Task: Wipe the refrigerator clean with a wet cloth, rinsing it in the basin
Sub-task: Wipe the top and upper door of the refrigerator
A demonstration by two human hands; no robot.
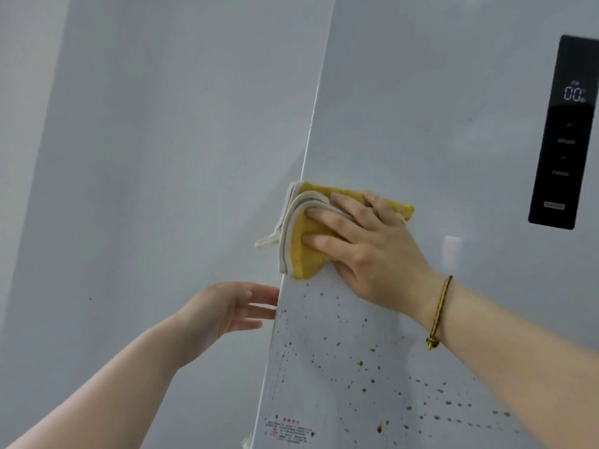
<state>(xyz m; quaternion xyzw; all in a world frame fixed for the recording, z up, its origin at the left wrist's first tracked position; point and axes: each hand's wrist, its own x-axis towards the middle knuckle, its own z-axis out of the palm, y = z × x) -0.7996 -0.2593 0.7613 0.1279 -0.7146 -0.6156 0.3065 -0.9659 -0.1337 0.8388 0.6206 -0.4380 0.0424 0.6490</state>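
the right hand (366, 251) presses a folded yellow cloth (308, 262) flat against the refrigerator door (421, 108), close to the door's left edge, its fingers straight and spread apart over the fabric. the left hand (223, 312) touches that edge just below the cloth, fingers loose, slightly apart, holding nothing. brown spots (359, 364) dot the door beneath the cloth, and a black control panel (564, 134) sits at upper right.

Soft, even, cool light; slight blur overall, wide-angle bending at edges.

Glossy smooth refrigerator (421, 108); yellow fabric cloth (311, 234).
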